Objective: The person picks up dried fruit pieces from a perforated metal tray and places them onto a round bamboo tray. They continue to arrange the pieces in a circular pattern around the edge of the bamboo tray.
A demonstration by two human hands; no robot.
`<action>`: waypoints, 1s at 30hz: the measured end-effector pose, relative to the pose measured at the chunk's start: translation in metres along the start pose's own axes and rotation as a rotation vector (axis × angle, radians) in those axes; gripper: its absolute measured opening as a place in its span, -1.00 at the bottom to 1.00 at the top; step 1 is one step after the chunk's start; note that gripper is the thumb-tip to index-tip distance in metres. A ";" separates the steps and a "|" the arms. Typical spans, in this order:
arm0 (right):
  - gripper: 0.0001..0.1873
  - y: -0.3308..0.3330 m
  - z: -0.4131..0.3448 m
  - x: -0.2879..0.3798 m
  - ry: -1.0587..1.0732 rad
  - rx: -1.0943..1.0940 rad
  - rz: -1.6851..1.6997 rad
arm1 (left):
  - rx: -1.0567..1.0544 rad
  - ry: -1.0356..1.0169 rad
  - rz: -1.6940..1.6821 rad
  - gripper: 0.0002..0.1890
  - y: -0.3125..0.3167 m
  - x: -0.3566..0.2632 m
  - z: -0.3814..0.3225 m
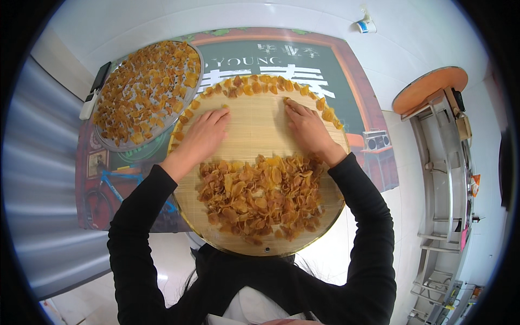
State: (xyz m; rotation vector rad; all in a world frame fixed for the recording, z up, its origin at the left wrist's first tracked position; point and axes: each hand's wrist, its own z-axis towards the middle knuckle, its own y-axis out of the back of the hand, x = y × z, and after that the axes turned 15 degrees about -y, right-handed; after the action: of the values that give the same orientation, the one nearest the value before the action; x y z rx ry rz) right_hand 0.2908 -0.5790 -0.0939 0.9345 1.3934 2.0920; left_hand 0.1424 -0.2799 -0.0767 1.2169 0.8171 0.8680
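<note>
A round woven tray (254, 136) with a yellow rim lies before me, its near edge by my body. A loose pile of dried amber-brown slices (260, 191) covers its nearer half, and more slices (264, 84) line its far edge in a band. My left hand (209, 128) is over the tray's upper left, a small slice at its fingertips. At the upper right my right hand (306, 126) has its fingertips on another slice (287, 100), just inside the band. Both hands point away from me, palms down.
A second round tray (199, 85) full of similar slices stands at the left on the printed tabletop (345, 81). Beside it lie a dark device (100, 76) and a white one (88, 106). To the right are a metal rack (440, 162) and a round orange board (430, 89).
</note>
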 end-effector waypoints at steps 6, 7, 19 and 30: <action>-0.47 -0.007 0.015 0.001 -0.077 0.027 -0.026 | -0.052 0.070 0.012 -0.45 -0.001 0.008 0.008; -0.47 -0.007 0.016 0.002 -0.084 0.024 -0.027 | -0.051 0.075 0.005 -0.45 -0.001 0.009 0.008; -0.51 -0.008 0.023 0.011 -0.131 0.025 -0.029 | -0.040 0.179 -0.132 -0.48 -0.001 0.013 0.017; -0.49 -0.015 0.024 0.008 -0.142 -0.005 -0.065 | -0.063 0.128 -0.083 -0.44 -0.001 0.017 0.024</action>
State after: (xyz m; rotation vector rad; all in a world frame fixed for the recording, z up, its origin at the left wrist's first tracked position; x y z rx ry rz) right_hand 0.3034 -0.5530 -0.0987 1.0018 1.3275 1.9410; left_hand 0.1718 -0.2751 -0.0749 1.0740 0.9296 0.9040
